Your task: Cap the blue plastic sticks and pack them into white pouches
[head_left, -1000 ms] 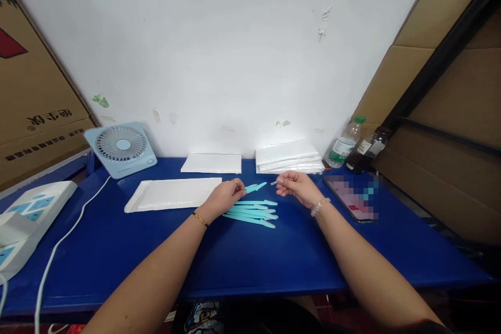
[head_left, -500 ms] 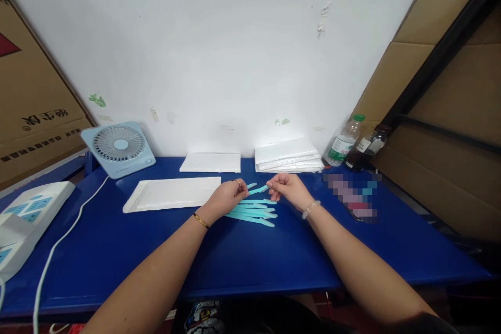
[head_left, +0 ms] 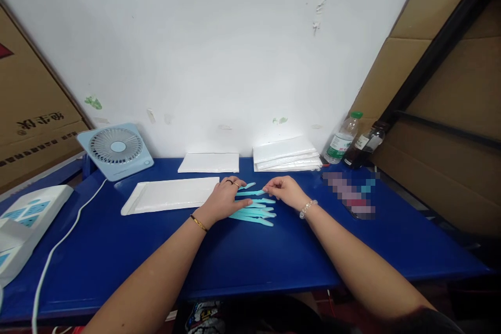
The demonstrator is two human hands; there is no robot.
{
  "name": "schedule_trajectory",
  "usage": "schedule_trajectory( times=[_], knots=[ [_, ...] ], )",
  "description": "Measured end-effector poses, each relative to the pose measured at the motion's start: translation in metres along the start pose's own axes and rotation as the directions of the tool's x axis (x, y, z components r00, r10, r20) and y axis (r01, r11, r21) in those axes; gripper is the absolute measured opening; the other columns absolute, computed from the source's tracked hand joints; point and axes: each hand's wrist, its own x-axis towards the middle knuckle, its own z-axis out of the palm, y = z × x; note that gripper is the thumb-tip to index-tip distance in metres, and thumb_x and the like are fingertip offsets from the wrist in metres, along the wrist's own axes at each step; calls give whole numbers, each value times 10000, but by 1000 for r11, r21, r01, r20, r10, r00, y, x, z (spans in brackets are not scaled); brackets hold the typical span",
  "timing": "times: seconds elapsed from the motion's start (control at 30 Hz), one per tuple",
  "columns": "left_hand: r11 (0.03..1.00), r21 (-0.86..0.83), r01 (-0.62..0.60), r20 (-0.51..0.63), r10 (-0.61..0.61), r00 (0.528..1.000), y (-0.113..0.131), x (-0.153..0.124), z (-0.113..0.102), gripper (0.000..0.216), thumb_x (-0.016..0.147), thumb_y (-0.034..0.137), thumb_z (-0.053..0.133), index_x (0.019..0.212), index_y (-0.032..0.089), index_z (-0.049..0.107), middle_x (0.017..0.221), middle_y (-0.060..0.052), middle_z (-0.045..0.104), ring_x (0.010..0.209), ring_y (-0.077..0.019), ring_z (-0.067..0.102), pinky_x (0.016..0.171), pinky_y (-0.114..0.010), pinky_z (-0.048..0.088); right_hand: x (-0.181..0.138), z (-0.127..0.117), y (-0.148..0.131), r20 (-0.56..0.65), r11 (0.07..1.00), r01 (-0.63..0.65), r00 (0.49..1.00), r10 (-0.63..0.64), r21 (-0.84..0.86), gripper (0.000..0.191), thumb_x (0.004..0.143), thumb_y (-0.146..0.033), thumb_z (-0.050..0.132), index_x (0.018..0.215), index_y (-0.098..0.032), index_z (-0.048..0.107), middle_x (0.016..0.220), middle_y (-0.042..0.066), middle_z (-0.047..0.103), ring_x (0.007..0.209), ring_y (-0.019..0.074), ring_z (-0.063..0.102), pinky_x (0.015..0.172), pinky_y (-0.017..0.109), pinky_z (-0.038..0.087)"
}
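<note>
Several slim turquoise eyebrow razors (head_left: 252, 218) with pale caps lie fanned out at the middle of the table. My left hand (head_left: 224, 199) rests over their left ends, thumb and fingers spread apart, hiding those ends. Between thumb and fingertips, my right hand (head_left: 287, 191) pinches the capped tip of one turquoise razor (head_left: 250, 193) near the back of the fan. Beyond it, another razor (head_left: 248, 186) shows past my left fingers. A long white padded envelope (head_left: 168, 196) lies flat just left of my left hand.
A white envelope (head_left: 208, 163) and a stack of white envelopes (head_left: 285, 152) lie by the wall. At left stand a blue fan (head_left: 117, 148) and a power strip (head_left: 43, 214) with a white cable. Two bottles (head_left: 340, 143) stand back right, near a blurred-out item (head_left: 350, 195).
My left hand has let go of the razor it pinched and spread its fingers over the pile. The razor has come down among the others, its tip still in my right hand.
</note>
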Motion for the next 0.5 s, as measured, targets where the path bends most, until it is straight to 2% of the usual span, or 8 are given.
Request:
schedule_trajectory(
  times=[0.07, 0.13, 0.23, 0.33, 0.37, 0.43, 0.5],
  knots=[
    [1000, 16, 10, -14, -10, 1000, -2, 2, -1, 323, 847, 448, 500, 1042, 221, 623, 1086, -58, 615, 1016, -240, 535, 864, -359, 413, 0, 0, -1, 4, 997, -17, 1000, 17, 73, 313, 727, -456, 652, 762, -147, 689, 601, 12, 616, 444, 75, 449, 444, 210, 374],
    [1000, 4, 7, 0, -7, 1000, -4, 5, -3, 244, 859, 379, 486, 925, 216, 655, 979, -40, 650, 947, -221, 558, 829, -337, 418, -1, 0, -2, 0, 990, -12, 1000, 12, 138, 321, 722, -461, 657, 760, -143, 677, 596, 5, 602, 447, 72, 445, 445, 208, 375],
    [996, -85, 28, 24, -26, 999, -6, 7, -6, 228, 841, 376, 508, 855, 209, 662, 901, -23, 665, 890, -201, 578, 775, -299, 429, -3, 0, -6, -13, 985, 18, 1000, -16, 173, 331, 715, -472, 663, 748, -143, 667, 592, 1, 591, 457, 75, 456, 449, 206, 376],
    [991, -114, 74, 54, -68, 996, -5, 6, -8, 270, 837, 418, 500, 825, 204, 662, 913, -27, 668, 894, -203, 585, 776, -298, 433, -4, 2, -7, 4, 988, 34, 999, -35, 151, 340, 720, -478, 660, 753, -140, 671, 596, 5, 594, 466, 81, 472, 458, 211, 388],
    [992, -101, 78, 58, -72, 996, -3, 5, -9, 300, 842, 447, 485, 861, 207, 664, 955, -34, 667, 933, -213, 579, 804, -309, 430, -4, 3, -7, 12, 990, 38, 999, -40, 133, 339, 725, -478, 655, 756, -141, 674, 598, 6, 596, 471, 84, 475, 462, 214, 390],
    [996, -51, 67, 52, -65, 997, 0, 2, -10, 438, 797, 554, 514, 1054, 219, 631, 1142, -65, 621, 1090, -258, 523, 899, -355, 401, -3, 5, -5, 27, 997, 50, 998, -52, 66, 327, 742, -473, 640, 758, -150, 684, 596, 7, 599, 488, 95, 482, 474, 222, 388],
    [999, 9, 39, 67, -39, 997, 3, -1, -9, 801, 639, 671, 620, 1290, 225, 483, 1341, -110, 487, 1240, -318, 404, 989, -416, 338, -2, 5, -3, 38, 996, 84, 996, -83, -37, 302, 766, -457, 623, 756, -166, 701, 617, 13, 611, 542, 115, 512, 515, 237, 399]
  ],
)
